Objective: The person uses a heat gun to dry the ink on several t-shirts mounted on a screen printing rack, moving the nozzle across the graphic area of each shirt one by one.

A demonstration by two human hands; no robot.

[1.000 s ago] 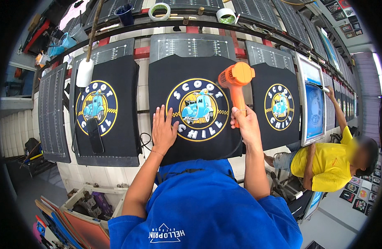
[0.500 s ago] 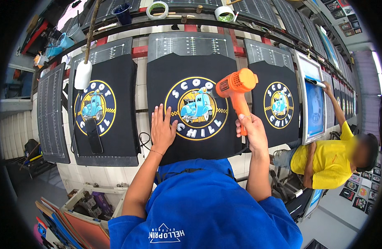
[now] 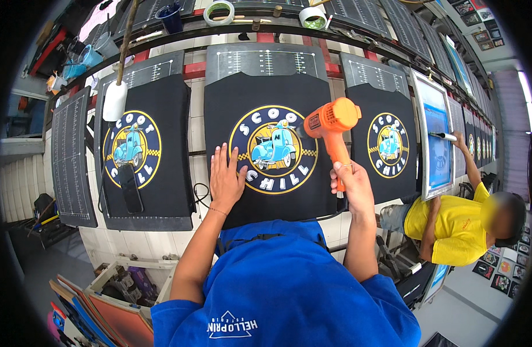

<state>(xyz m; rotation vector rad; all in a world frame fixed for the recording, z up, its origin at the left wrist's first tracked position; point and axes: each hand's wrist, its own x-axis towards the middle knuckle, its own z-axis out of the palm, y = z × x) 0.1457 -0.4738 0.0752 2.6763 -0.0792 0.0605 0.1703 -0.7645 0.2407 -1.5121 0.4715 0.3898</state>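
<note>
An orange heat gun [image 3: 335,130] is gripped by its handle in my right hand [image 3: 354,184], its dark nozzle pointing left over a round printed scooter design [image 3: 274,149]. That print sits on a black T-shirt [image 3: 225,115] stretched over a dark board in front of me. My left hand [image 3: 226,176] lies flat on the cloth, fingers spread, at the left edge of the print. On either side, a left black shirt [image 3: 170,115] and a right black shirt [image 3: 364,104] carry the same turquoise scooter print.
A phone [image 3: 131,189] rests on the left shirt, below a hanging white cylinder [image 3: 115,102]. At the right, a person in yellow [image 3: 445,228] pulls a squeegee [image 3: 443,136] on a framed screen [image 3: 428,110]. Tape rolls [image 3: 219,13] stand on the far rail.
The heat gun has shifted slightly left and down, its nozzle now over the print's right part. My left hand stays put. The other person's squeegee has moved nearer along the screen.
</note>
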